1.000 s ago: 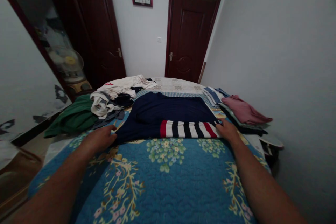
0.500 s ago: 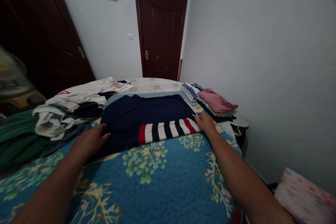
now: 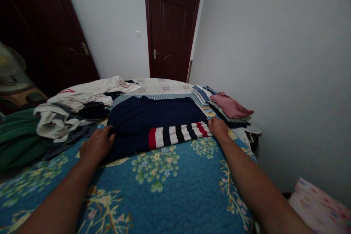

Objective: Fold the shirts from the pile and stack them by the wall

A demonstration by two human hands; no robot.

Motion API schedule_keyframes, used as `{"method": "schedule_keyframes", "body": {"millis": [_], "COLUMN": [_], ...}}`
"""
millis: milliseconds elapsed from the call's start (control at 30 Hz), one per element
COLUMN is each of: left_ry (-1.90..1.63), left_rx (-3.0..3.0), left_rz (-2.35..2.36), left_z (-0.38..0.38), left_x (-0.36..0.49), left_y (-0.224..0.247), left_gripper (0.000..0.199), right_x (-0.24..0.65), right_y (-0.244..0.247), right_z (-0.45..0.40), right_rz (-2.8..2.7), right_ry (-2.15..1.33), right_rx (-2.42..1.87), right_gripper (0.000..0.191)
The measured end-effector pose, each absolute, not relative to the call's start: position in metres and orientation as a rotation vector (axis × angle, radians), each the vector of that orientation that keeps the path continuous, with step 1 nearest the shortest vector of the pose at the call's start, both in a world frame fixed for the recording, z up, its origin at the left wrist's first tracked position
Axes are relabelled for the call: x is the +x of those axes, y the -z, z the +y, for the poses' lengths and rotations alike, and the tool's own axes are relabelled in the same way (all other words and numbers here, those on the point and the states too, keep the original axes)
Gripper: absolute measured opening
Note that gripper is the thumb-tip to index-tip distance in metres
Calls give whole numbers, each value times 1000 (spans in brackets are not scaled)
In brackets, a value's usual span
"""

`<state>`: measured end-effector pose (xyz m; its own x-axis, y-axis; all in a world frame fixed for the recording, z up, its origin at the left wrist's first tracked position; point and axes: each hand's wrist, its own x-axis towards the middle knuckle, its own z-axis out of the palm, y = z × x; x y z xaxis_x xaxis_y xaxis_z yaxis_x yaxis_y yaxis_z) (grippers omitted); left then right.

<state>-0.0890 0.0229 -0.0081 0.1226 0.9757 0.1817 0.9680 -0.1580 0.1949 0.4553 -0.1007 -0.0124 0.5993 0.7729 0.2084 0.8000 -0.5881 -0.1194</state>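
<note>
A dark navy shirt (image 3: pixel 159 111) lies partly folded on the blue floral quilt (image 3: pixel 189 186). Along its near side runs a band of white, black and red stripes. My left hand (image 3: pixel 99 142) is at the shirt's left end, fingers closed on the navy cloth. At the right end, my right hand (image 3: pixel 218 127) pinches the shirt's edge where the stripes stop. The fingertips of both hands are partly hidden by the hands themselves and the fabric.
On the left lie a heap of white clothes (image 3: pixel 82 95) and a green garment (image 3: pixel 18 137). A stack of folded clothes topped by a pink one (image 3: pixel 230 105) sits at the right edge, beside a striped folded garment (image 3: pixel 201 94). Behind stands a dark red door (image 3: pixel 174 31).
My right hand's fingers have closed on the shirt's right edge. The left hand has tightened on the left end. The whole view has shifted slightly.
</note>
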Motion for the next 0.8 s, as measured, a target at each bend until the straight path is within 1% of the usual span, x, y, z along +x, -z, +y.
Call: {"method": "schedule_keyframes", "body": {"millis": [167,233,367,433,500,600,700,800], "left_ry": [-378,-393,-456,-470,-441,-366,-297,-349], "left_rx": [2314,2290,2307,2335,2366,2387,2353,2310], "left_rz": [2105,2117,2126,2119,2109,2086,2083,2134], "left_z": [19,15,10,8,7,9,11,11], "left_x": [-88,-87,-88,-88,-87,-85,-84,-83], "left_y": [5,2,-2,-3,-4,-4,-4,-4], "left_gripper": [58,55,49,49,49,39,32,32], "right_x": [457,463,469,458,437,396,368,363], "right_y": [19,23,22,18,17,24,38,47], "right_z": [-108,-113,-114,-111,-107,-101,-95,-93], "right_rz": [-1313,-1347,-1571,-1710,-1829,-1988,-2107,-2154], "right_ry": [187,289,691,740,673,456,289,252], "right_rx": [-2656,-2589,-2135,-1882,-1698,-1565,-1594,-1666], "right_gripper": [42,41,40,36,34,37,43,47]}}
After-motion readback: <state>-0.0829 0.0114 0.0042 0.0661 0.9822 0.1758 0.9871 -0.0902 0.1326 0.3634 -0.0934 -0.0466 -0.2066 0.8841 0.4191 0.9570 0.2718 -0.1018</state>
